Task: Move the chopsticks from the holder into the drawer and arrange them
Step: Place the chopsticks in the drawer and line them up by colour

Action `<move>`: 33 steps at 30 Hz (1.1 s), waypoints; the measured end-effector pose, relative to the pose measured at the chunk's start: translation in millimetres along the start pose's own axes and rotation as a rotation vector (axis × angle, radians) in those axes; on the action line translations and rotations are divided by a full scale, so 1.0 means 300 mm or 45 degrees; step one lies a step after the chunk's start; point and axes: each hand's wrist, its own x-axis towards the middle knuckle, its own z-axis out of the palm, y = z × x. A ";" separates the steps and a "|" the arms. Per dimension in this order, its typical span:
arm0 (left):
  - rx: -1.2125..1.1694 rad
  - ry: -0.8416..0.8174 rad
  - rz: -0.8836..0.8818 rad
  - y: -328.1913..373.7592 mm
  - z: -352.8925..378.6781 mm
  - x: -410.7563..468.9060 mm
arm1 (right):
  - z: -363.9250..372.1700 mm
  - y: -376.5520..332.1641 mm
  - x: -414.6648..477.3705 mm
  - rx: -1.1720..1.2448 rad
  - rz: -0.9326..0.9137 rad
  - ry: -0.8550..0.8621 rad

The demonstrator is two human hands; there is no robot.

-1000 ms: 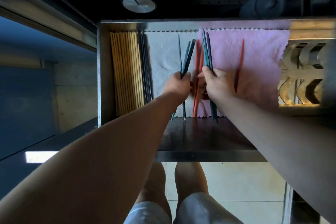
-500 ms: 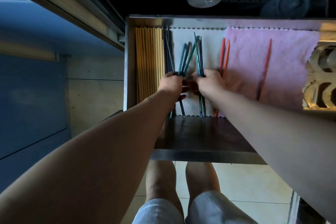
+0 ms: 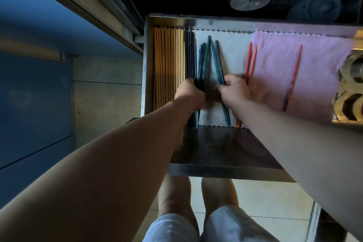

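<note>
An open steel drawer (image 3: 146, 65) holds a row of yellow wooden chopsticks (image 3: 169, 65) at its left, with dark chopsticks (image 3: 190, 53) beside them. My left hand (image 3: 189, 92) is closed around a bunch of blue-green chopsticks (image 3: 203, 59) on the white cloth (image 3: 233, 51), pressed next to the dark ones. My right hand (image 3: 233, 89) pinches two more blue-green chopsticks (image 3: 217, 59) that lean towards the left bunch at their tips. Two orange chopsticks (image 3: 251, 57) lie just right of that hand. One red-purple chopstick (image 3: 293, 76) lies alone on the pink cloth (image 3: 318, 61).
A metal cutlery rack (image 3: 351, 88) fills the drawer's right end. The drawer's dark front section (image 3: 222, 147) lies between the cloths and its front edge. A round metal lid (image 3: 249, 1) sits on the dark counter behind. My legs stand below the drawer on a tiled floor.
Both hands have shifted the blue-green chopsticks leftwards across the white cloth to the dark chopsticks. The orange chopsticks stay behind, free of my right hand. The view has swung left.
</note>
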 end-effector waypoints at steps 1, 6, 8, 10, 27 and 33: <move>0.063 0.017 0.027 0.002 0.001 0.000 | -0.002 0.000 -0.001 -0.016 0.010 -0.005; 0.233 0.080 0.081 0.000 0.009 0.001 | 0.008 0.008 -0.002 -0.001 0.011 0.006; 0.266 0.100 0.072 0.000 0.009 -0.004 | 0.012 0.003 -0.007 -0.022 -0.015 0.047; 0.291 0.150 0.074 0.002 0.004 -0.015 | 0.007 -0.002 -0.015 -0.082 -0.026 0.104; 1.436 -0.013 0.578 -0.037 -0.016 -0.039 | -0.012 -0.055 -0.037 -0.118 -0.158 0.040; 1.381 0.000 0.551 -0.051 -0.018 -0.040 | -0.003 -0.057 -0.041 -0.131 -0.146 0.034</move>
